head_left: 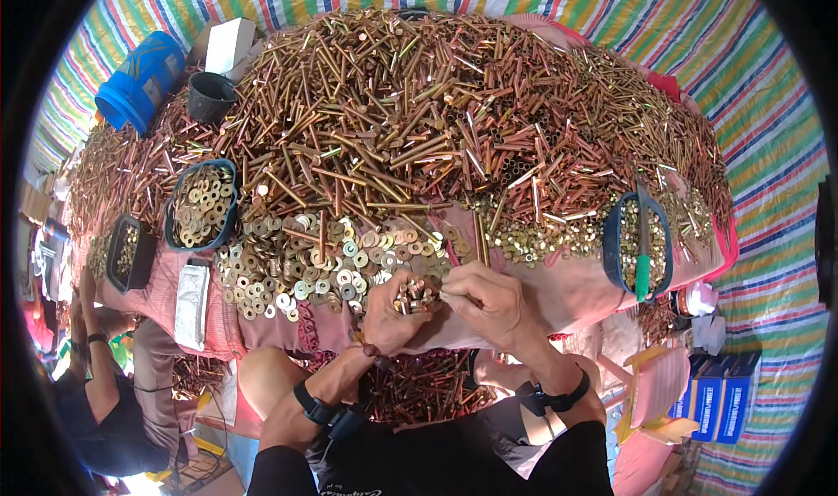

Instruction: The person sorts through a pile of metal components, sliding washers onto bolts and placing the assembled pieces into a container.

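My left hand point(394, 311) is closed around a bunch of short, shiny metal fasteners point(417, 296), whose ends show at the top of the palm. Whether these are nuts or bolt ends is too small to tell. Close beside it, my right hand point(485, 297) is closed with thumb and forefinger pinched toward the bunch; what lies in that pinch is hidden. A brass-coloured bolt point(482, 234) points away just beyond the right knuckles, and I cannot tell whether the hand touches it. Loose washers point(297, 265) lie left of my hands, and small nuts point(541, 241) to the right.
A big heap of bolts point(419, 103) covers the far side. Tubs of washers point(206, 205) and small parts point(131, 256) stand left, beside a white packet point(191, 304). A right-hand tub point(618, 265) holds a green-handled tool point(642, 273). Another person's arm point(100, 365) is at far left.
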### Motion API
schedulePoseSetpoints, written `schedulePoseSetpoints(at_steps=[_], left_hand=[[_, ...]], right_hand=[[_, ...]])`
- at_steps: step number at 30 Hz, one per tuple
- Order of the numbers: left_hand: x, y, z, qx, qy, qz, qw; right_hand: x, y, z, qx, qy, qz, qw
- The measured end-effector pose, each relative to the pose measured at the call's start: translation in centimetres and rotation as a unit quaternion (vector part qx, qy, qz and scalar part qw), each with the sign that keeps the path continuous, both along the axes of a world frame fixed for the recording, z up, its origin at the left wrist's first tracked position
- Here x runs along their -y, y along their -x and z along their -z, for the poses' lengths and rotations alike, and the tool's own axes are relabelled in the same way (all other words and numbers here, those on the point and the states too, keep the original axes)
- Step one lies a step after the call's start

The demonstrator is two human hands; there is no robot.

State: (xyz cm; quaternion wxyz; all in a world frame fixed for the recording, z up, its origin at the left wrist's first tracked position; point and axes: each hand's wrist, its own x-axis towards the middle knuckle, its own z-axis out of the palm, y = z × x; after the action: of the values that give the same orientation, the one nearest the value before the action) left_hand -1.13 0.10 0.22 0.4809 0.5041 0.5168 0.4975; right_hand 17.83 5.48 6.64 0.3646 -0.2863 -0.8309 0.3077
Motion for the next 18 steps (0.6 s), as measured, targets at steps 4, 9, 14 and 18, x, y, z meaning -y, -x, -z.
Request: schedulePoseSetpoints(at_steps=[4,9,14,18], left_hand=[[0.0,0.2,0.5,0.01,0.011,0.014,1.0],[0.0,0.4,0.2,0.002,0.005,0.019,1.0],[-0.1,0.3,1.0,-0.009,-0.016,0.002,1.0],[-0.1,0.3,0.4,-0.016,-0.016,0.007,1.0]], right_hand=[[0.6,0.6,-0.7,0.014,0.05,0.046,0.998],[0.9,0.7,0.3,0.017,0.035,0.057,0.998],[1.4,0.8,0.6,0.003,0.225,0.101,0.969],[0.9,0.5,0.6,0.018,0.068,0.06,0.996]])
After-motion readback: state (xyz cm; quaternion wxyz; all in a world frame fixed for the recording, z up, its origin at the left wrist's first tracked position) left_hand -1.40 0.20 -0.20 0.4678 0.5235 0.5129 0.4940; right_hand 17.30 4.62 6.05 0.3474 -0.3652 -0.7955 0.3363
